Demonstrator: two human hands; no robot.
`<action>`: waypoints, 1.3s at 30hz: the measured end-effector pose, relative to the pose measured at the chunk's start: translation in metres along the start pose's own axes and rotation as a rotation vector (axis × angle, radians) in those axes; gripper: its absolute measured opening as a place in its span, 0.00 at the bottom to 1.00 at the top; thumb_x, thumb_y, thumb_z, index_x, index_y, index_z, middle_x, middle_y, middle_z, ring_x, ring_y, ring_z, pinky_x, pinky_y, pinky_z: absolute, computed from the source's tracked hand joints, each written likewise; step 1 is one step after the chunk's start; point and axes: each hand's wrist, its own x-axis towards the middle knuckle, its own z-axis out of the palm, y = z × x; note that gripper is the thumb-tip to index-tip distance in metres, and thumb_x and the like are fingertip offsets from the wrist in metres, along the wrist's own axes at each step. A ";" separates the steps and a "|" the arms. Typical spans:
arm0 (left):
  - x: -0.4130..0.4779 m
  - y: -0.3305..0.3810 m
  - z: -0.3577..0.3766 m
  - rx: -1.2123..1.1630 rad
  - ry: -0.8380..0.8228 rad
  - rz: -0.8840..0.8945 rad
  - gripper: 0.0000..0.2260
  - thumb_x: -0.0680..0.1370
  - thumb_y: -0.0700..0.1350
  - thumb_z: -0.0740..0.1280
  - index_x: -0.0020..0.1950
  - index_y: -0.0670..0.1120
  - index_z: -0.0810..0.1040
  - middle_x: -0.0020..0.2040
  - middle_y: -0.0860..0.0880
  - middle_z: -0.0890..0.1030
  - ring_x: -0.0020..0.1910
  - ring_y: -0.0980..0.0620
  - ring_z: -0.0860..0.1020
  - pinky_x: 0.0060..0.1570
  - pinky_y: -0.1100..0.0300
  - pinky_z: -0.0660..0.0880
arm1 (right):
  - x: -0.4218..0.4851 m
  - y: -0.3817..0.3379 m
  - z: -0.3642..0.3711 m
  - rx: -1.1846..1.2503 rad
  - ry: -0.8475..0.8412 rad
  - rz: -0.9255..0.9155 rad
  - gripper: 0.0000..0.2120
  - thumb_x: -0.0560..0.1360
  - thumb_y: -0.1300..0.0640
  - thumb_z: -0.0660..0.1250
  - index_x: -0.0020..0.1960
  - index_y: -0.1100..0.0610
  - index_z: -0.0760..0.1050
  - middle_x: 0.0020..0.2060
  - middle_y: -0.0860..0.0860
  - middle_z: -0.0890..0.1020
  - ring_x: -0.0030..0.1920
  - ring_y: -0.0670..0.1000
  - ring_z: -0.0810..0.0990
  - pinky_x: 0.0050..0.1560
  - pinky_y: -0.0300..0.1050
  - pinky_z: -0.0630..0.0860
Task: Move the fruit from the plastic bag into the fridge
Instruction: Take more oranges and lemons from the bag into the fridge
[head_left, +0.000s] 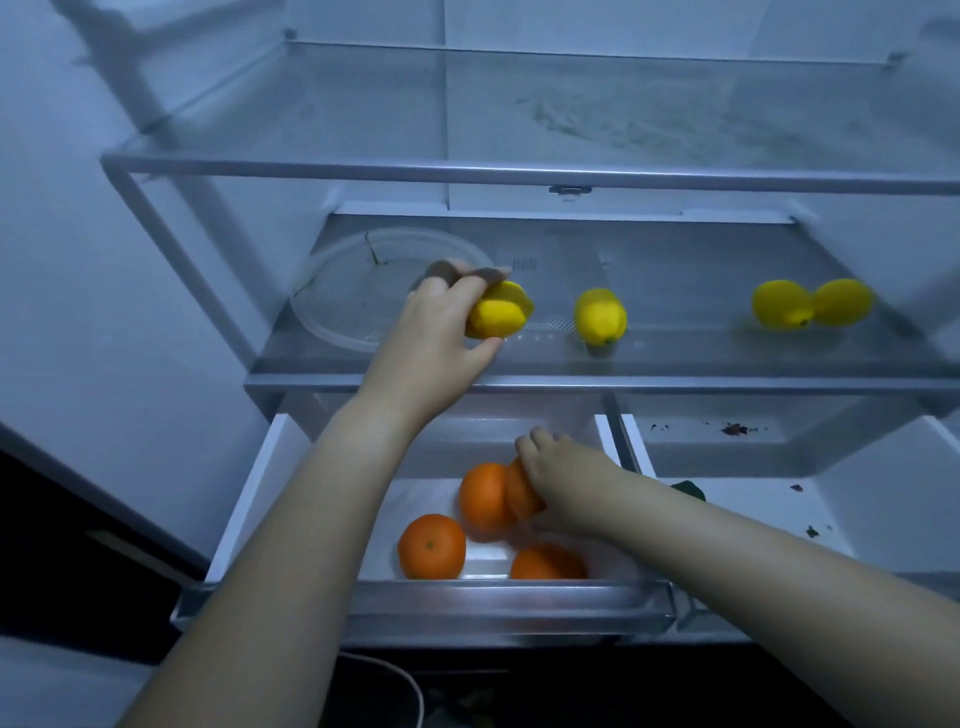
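1. Left hand (441, 332): reaches onto the middle shelf (675, 385) of the open fridge, fingers curled over a lemon (496, 318) and thumb under it. The lemon is at the shelf's left part, just right of a round clear dish (337, 296).
2. Loose lemons: one (600, 317) lies near the shelf's middle, apart from the gripped lemon. A pair (782, 304) (841, 301) lies at the right end, the two touching.
3. Right hand (566, 478): lowered into the pulled-out left drawer (249, 493), fingers wrapped around an orange (522, 491). This orange presses against a second orange (483, 499) to its left.
4. Other oranges: one (431, 546) sits near the drawer's front. Another (548, 562) sits to its right, partly hidden by the right forearm.
5. Right drawer (831, 519): also open, holding a green leaf (688, 489) near its left wall and dark scraps (735, 429) farther back.
6. Upper glass shelf (519, 174): smeared on its right half.
7. White cable (410, 686): curves across the dark floor below the drawers.
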 end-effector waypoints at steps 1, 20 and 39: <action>0.002 -0.001 0.000 -0.004 -0.007 -0.002 0.25 0.72 0.43 0.71 0.68 0.51 0.71 0.62 0.48 0.70 0.60 0.48 0.71 0.58 0.60 0.68 | 0.005 -0.003 0.001 -0.008 -0.038 0.032 0.36 0.68 0.47 0.73 0.67 0.61 0.60 0.60 0.58 0.67 0.58 0.60 0.72 0.50 0.52 0.73; 0.028 -0.019 0.024 -0.004 -0.134 -0.025 0.27 0.71 0.44 0.71 0.70 0.49 0.69 0.61 0.44 0.71 0.62 0.45 0.69 0.60 0.57 0.67 | 0.033 -0.019 0.018 -0.096 -0.232 0.020 0.33 0.75 0.53 0.66 0.73 0.62 0.55 0.67 0.61 0.64 0.65 0.61 0.67 0.62 0.56 0.71; 0.021 -0.014 0.035 -0.041 -0.141 -0.007 0.26 0.72 0.44 0.72 0.69 0.46 0.69 0.63 0.44 0.71 0.62 0.47 0.69 0.56 0.62 0.64 | 0.038 -0.016 0.025 -0.045 -0.292 0.034 0.37 0.72 0.48 0.70 0.73 0.59 0.58 0.67 0.60 0.65 0.65 0.62 0.69 0.63 0.58 0.70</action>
